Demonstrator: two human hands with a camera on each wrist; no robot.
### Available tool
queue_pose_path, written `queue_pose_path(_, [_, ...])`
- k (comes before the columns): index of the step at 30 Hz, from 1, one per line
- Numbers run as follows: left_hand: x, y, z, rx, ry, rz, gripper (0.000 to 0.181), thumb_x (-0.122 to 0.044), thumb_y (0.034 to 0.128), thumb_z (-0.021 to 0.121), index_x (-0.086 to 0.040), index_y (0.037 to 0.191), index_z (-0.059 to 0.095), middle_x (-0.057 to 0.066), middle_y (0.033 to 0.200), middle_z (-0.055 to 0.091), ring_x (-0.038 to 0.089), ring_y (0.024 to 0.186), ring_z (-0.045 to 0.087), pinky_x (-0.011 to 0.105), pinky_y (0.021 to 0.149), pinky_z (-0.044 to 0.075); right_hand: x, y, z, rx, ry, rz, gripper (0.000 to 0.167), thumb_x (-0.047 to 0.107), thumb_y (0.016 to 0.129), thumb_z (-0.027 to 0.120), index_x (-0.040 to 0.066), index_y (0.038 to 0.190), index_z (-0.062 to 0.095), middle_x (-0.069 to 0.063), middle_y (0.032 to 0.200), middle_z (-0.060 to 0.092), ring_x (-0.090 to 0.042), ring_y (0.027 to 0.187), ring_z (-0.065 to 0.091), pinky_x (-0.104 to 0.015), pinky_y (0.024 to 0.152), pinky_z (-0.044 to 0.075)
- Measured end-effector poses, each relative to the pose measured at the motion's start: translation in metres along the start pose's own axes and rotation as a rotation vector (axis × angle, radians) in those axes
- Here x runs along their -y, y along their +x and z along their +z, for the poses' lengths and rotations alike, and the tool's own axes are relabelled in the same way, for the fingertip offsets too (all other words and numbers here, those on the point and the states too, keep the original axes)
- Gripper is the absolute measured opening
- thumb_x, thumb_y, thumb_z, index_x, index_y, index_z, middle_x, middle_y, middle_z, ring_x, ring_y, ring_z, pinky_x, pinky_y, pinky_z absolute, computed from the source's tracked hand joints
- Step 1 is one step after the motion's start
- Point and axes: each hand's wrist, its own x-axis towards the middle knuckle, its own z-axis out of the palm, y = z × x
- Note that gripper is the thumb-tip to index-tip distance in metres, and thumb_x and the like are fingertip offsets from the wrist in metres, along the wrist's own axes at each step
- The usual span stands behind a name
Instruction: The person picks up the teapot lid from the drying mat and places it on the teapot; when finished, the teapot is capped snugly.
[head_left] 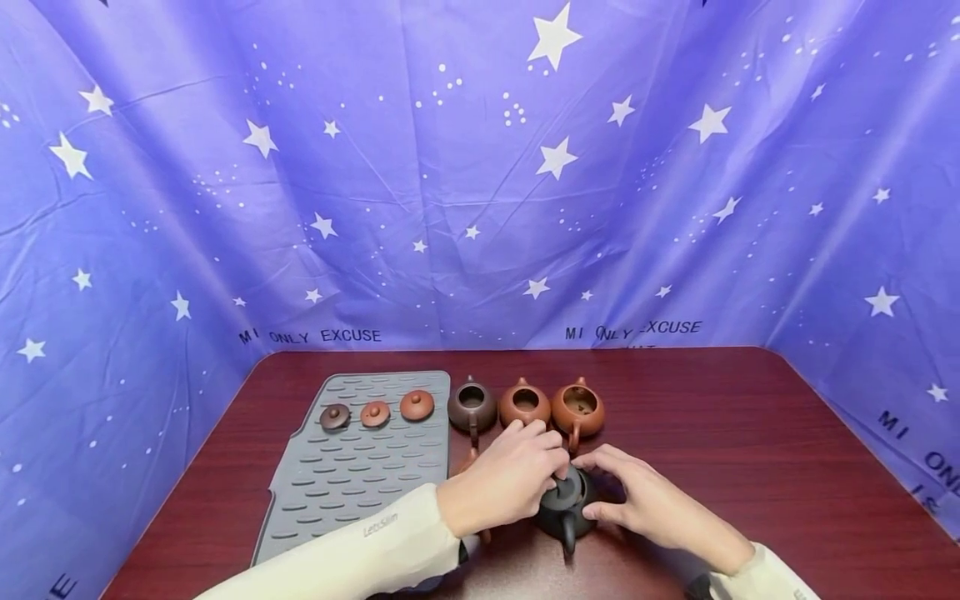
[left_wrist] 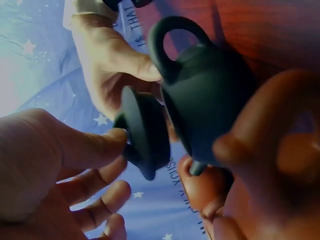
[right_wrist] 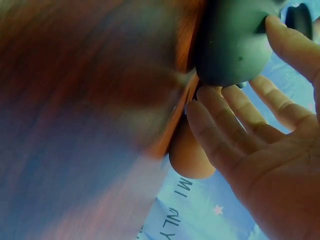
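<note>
A black teapot stands near the front of the table, its handle toward me. Its black lid is apart from the pot's opening, tilted in the left wrist view. My left hand pinches the lid by its knob between thumb and fingers. On the pot's right side is my right hand, thumb at the body near the rim. The right fingers are spread and fairly straight beside the pot; whether every fingertip touches cannot be told. An orange-brown teapot sits close by, mostly hidden under my left forearm in the head view.
A grey ridged mat lies on the left, bearing a dark brown lid, an orange lid and another orange lid. Behind my hands stand lidless teapots: one dark brown, two orange-brown. A starry cloth surrounds the table.
</note>
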Motion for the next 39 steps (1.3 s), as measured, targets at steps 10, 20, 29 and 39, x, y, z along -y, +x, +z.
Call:
queue_pose_path(10, [-0.006,0.018,0.012,0.107,0.001,-0.076,0.017,-0.023,0.0764,0.078,-0.024,0.079,0.062,-0.015,0.081,0.051,0.007,0.078,0.045,0.024,0.072,0.038,-0.001,0.0,0.001,0.004,-0.011,0.007,0.046,0.027,0.077,0.078,0.02,0.118,0.057,0.013,0.109,0.055,-0.011,0.097,0.057,-0.032,0.081,0.047])
queue_pose_path(20, [-0.009,0.021,0.015,0.122,0.005,-0.088,0.019,-0.019,0.0719,0.08,-0.024,0.077,0.063,-0.014,0.078,0.049,0.008,0.076,0.046,0.024,0.065,0.034,0.0,0.001,0.0,0.016,-0.017,0.0,0.045,0.028,0.077,0.077,0.019,0.117,0.057,0.012,0.107,0.055,-0.013,0.096,0.058,-0.034,0.081,0.048])
queue_pose_path(29, [-0.003,0.016,0.004,0.134,0.016,-0.116,0.008,-0.024,0.0816,0.073,-0.024,0.087,0.067,-0.011,0.086,0.055,0.01,0.08,0.05,0.024,0.067,0.038,0.0,0.008,-0.005,0.046,-0.054,0.002,0.046,0.028,0.078,0.077,0.015,0.118,0.058,0.008,0.11,0.057,-0.015,0.098,0.058,-0.034,0.082,0.048])
queue_pose_path(39, [0.043,-0.031,-0.039,-0.02,-0.079,-0.232,0.015,-0.016,0.0831,0.071,-0.016,0.097,0.066,-0.005,0.091,0.059,0.013,0.081,0.05,0.028,0.071,0.043,0.007,0.038,-0.026,0.073,-0.102,0.065,0.048,0.025,0.079,0.077,0.013,0.121,0.058,0.001,0.116,0.058,-0.018,0.102,0.058,-0.039,0.083,0.048])
